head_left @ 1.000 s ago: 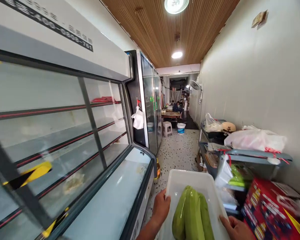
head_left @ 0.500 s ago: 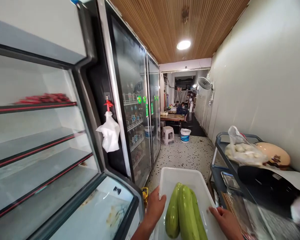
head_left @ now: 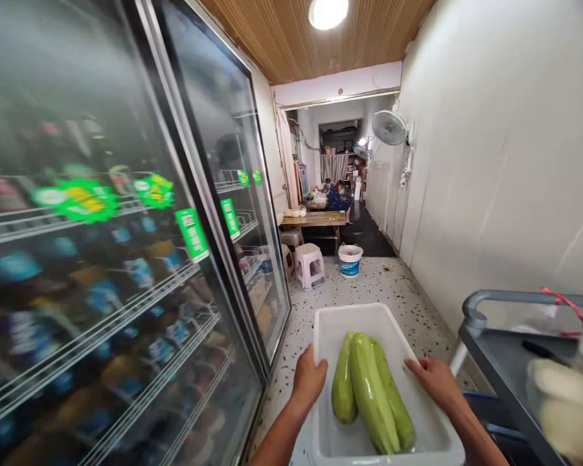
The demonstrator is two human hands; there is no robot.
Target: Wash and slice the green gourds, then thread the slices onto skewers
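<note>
I carry a white plastic tray (head_left: pixel 340 320) in front of me at the bottom middle of the view. Three long light-green gourds (head_left: pixel 369 388) lie lengthwise inside it. My left hand (head_left: pixel 309 382) is closed over the tray's left rim. My right hand (head_left: pixel 434 380) is closed over its right rim. The tray is held level above a speckled floor (head_left: pixel 383 285).
Glass-door drink fridges (head_left: pixel 126 259) line the left side. A grey cart (head_left: pixel 515 349) with bags stands at the right against a white wall. Ahead are a white stool (head_left: pixel 309 264), a white bucket (head_left: pixel 350 260), a wooden table (head_left: pixel 315 220) and a seated person far back.
I have walked forward down the aisle with the tray, past the open display case to the drink fridges. Both hands keep their grip on the tray rims.
</note>
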